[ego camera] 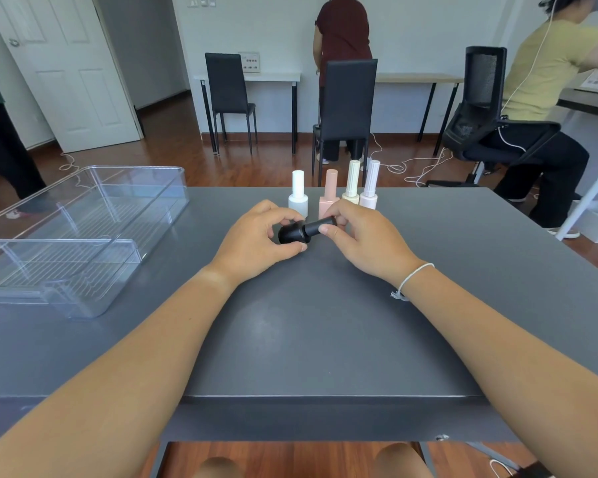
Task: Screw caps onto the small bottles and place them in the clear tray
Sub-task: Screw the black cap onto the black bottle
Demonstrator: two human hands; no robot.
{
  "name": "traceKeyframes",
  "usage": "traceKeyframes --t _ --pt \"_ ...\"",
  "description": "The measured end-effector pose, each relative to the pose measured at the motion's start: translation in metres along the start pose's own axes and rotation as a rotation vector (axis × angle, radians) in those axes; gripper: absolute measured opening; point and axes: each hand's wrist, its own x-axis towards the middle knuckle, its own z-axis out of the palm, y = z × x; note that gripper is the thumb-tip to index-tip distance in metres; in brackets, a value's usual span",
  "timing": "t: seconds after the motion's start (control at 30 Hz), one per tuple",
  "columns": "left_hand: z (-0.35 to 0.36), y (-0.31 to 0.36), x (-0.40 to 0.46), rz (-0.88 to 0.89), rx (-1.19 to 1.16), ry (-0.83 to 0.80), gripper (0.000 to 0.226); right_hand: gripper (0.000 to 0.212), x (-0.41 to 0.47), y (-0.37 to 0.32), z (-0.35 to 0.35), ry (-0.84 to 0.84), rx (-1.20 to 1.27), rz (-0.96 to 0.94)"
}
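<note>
Hands clamp black bottle (292, 235): left hand (256, 241) fingers steady body, right hand (356, 236) fingers twist cap (320, 226), probably near seated; keep axes aligned.

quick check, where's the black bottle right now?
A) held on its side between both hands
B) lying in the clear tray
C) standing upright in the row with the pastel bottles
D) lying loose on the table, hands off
A: the black bottle lies sideways above the table, the left hand gripping its body and the right hand pinching its cap; the clear tray holds no bottles.
</note>
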Motion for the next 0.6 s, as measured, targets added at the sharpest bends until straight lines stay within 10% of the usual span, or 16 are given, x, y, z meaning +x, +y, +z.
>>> traceKeyframes --t 0.6 --pt "-0.033 -0.027 -0.011 -0.228 0.178 -0.106 0.043 0.013 0.04 -0.03 -0.018 0.083 0.085 -0.076"
